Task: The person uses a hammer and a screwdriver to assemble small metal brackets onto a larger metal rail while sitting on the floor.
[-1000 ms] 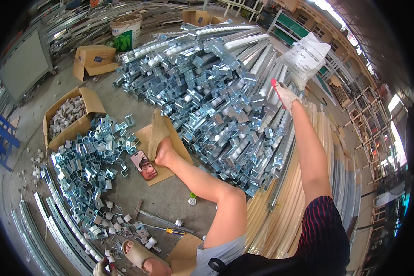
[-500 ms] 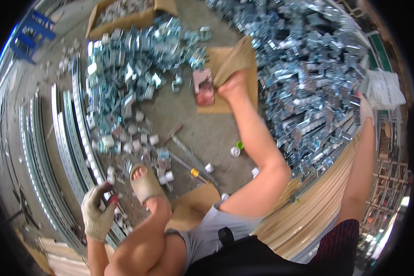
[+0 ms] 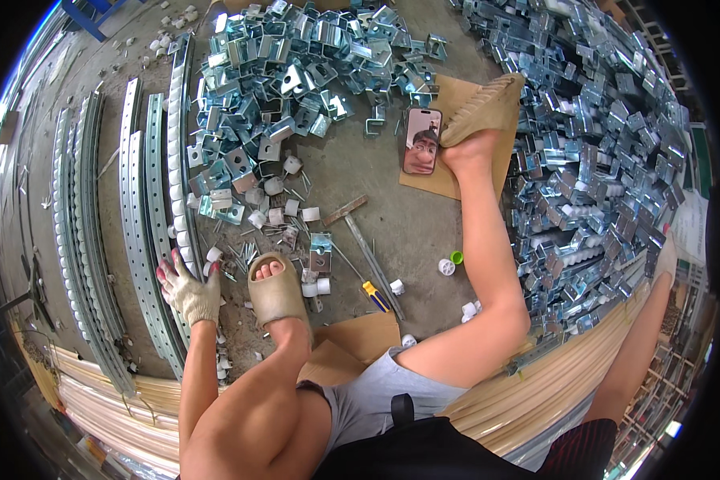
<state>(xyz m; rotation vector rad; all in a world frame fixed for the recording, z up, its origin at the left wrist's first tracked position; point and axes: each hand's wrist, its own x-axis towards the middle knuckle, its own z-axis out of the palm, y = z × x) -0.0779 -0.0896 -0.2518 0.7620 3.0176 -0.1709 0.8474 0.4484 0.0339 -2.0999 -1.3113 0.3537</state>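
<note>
My left hand [image 3: 190, 294], in a cream knit glove with pink-red fingertips, is spread over a perforated metal rail [image 3: 146, 264] and holds nothing. Close to its thumb lies a small white plastic roller [image 3: 214, 254]. At the far right, my right arm reaches out to the edge of a large pile of zinc-coloured metal brackets [image 3: 568, 160]. The gloved right hand [image 3: 666, 258] there is small and seen edge-on, with one red fingertip showing. Its other fingers are hidden, so any hold on a bracket cannot be made out.
More U-shaped brackets [image 3: 296, 56] are heaped ahead, with nails [image 3: 244, 254] scattered below. A hammer [image 3: 368, 252] and a yellow-and-blue screwdriver [image 3: 376, 297] lie mid-floor. A phone [image 3: 422, 142] rests on cardboard [image 3: 432, 188] by my sandalled foot. Roller-lined rails [image 3: 64, 216] stretch along the left.
The view has shifted, so floor items appear farther right. My left hand has moved up, and its fingers have spread from a curl. The right arm stays stretched toward the bracket pile.
</note>
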